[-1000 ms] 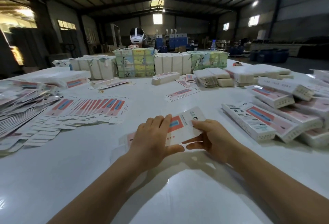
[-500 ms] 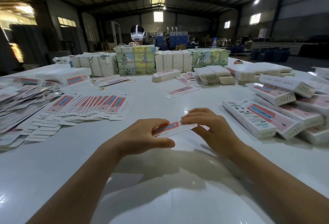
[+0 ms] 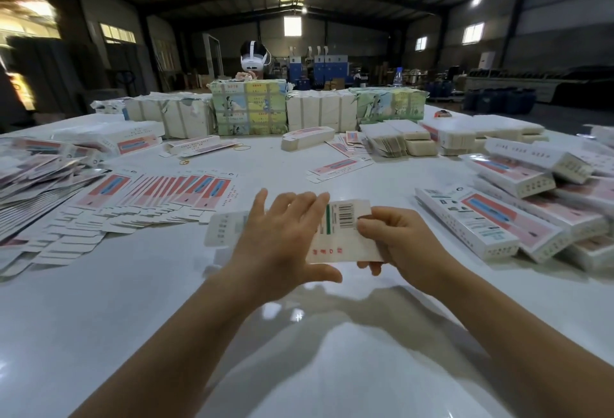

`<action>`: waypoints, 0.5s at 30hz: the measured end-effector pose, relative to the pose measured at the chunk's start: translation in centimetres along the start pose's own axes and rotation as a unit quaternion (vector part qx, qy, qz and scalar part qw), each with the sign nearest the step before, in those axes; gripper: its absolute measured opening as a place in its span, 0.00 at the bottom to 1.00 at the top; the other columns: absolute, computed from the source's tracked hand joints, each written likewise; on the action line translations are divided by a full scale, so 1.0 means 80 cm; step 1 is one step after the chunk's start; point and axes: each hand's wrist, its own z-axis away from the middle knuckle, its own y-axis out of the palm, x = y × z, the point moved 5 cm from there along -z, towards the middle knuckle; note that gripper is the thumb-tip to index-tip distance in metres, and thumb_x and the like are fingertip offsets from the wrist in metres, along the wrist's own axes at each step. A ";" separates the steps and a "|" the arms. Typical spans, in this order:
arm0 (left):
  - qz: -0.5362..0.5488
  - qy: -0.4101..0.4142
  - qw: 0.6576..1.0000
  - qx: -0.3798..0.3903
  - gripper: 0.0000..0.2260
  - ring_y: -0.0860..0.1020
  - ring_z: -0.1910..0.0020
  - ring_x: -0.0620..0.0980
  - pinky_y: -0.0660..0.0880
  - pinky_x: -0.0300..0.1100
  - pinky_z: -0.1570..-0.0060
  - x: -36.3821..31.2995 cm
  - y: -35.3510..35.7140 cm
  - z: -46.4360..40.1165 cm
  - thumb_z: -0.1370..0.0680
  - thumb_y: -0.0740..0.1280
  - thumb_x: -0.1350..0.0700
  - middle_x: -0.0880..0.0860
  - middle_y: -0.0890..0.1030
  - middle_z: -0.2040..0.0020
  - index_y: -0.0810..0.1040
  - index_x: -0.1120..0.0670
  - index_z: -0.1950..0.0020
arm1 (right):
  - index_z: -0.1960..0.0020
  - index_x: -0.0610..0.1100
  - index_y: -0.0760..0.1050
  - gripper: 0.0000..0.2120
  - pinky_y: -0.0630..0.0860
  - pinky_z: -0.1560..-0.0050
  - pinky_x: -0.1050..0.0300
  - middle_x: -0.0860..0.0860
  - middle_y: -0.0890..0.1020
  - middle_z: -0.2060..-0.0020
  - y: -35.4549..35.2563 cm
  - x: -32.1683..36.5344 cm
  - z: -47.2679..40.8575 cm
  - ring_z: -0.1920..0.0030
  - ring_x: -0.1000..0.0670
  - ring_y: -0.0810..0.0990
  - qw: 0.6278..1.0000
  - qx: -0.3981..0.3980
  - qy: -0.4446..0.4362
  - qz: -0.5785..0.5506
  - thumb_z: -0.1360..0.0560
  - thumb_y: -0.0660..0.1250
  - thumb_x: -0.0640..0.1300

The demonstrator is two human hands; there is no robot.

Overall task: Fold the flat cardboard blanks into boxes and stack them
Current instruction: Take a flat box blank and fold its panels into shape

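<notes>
A cardboard blank [image 3: 345, 231] is held above the middle of the white tabletop [image 3: 133, 318], toward its near edge, with its printed back and barcode turned up. It is gripped at its right end by the right hand [image 3: 402, 245], whose fingers are curled over the top edge while the thumb is tucked beneath. The left hand [image 3: 282, 241] is laid across the blank's middle with straight, spread fingers pressed flat on the card and the thumb stretched out under its near edge; nothing is pinched by it. A blurred end flap of the blank is seen past the left hand, on its left side.

A fanned row of flat blanks [image 3: 159, 195] is spread toward the left edge of the tabletop, beside a looser heap of flat blanks [image 3: 36, 178] at the far left. Folded boxes [image 3: 498, 218] are stacked along the right edge, several layers overlapping. One single blank [image 3: 339, 168] is left lying flat beyond the hands, near the centre. Wrapped bundles [image 3: 249, 107] are lined up along the far edge, and a person wearing a white headset [image 3: 253, 59] is seated behind them.
</notes>
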 end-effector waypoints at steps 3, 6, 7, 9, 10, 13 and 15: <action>0.119 -0.022 0.993 0.002 0.46 0.63 0.39 0.49 0.64 0.48 0.34 -0.003 0.014 -0.003 0.33 0.65 0.30 0.48 0.62 0.36 0.54 0.52 0.24 | 0.52 0.39 0.81 0.08 0.76 0.75 0.58 0.40 0.84 0.60 0.001 -0.004 -0.001 0.68 0.44 0.80 0.994 0.027 0.048 -0.096 0.25 0.64 0.38; 0.197 0.003 0.979 -0.054 0.42 0.67 0.48 0.46 0.73 0.34 0.57 -0.009 0.002 -0.002 0.34 0.70 0.34 0.47 0.64 0.43 0.62 0.54 0.29 | 0.54 0.40 0.83 0.08 0.77 0.74 0.57 0.39 0.83 0.58 0.005 -0.001 0.001 0.63 0.43 0.81 0.983 0.077 0.063 -0.155 0.31 0.68 0.37; 0.193 0.018 0.979 -0.069 0.41 0.68 0.50 0.46 0.71 0.34 0.59 -0.011 -0.002 0.000 0.35 0.71 0.35 0.48 0.66 0.44 0.64 0.55 0.30 | 0.53 0.39 0.83 0.10 0.77 0.74 0.57 0.39 0.83 0.57 0.004 -0.001 0.001 0.62 0.43 0.82 0.983 0.093 0.066 -0.147 0.31 0.66 0.37; 0.160 0.053 0.981 -0.093 0.40 0.71 0.54 0.48 0.72 0.37 0.61 -0.017 -0.008 0.005 0.37 0.74 0.37 0.52 0.70 0.45 0.69 0.59 0.34 | 0.50 0.37 0.80 0.12 0.78 0.74 0.56 0.40 0.84 0.57 0.002 -0.001 0.004 0.61 0.42 0.83 0.986 0.113 0.081 -0.095 0.32 0.64 0.37; 0.141 0.069 0.983 -0.098 0.40 0.72 0.55 0.49 0.74 0.39 0.61 -0.021 -0.009 0.007 0.38 0.75 0.37 0.54 0.72 0.46 0.70 0.60 0.35 | 0.50 0.37 0.79 0.12 0.78 0.74 0.56 0.41 0.84 0.57 0.002 -0.001 0.006 0.61 0.42 0.84 0.986 0.126 0.091 -0.068 0.32 0.65 0.36; 0.090 0.100 0.985 -0.107 0.38 0.75 0.57 0.51 0.76 0.42 0.60 -0.031 -0.012 0.010 0.39 0.76 0.37 0.55 0.76 0.49 0.74 0.61 0.39 | 0.51 0.40 0.79 0.10 0.78 0.73 0.55 0.42 0.84 0.59 0.004 -0.004 0.013 0.64 0.43 0.83 0.979 0.167 0.117 0.010 0.32 0.66 0.35; 0.053 0.111 0.987 -0.107 0.38 0.75 0.58 0.51 0.76 0.43 0.59 -0.035 -0.012 0.010 0.40 0.75 0.35 0.54 0.77 0.50 0.75 0.60 0.40 | 0.53 0.42 0.81 0.08 0.78 0.73 0.55 0.41 0.84 0.61 0.007 -0.007 0.016 0.66 0.43 0.83 0.973 0.175 0.135 0.059 0.32 0.67 0.37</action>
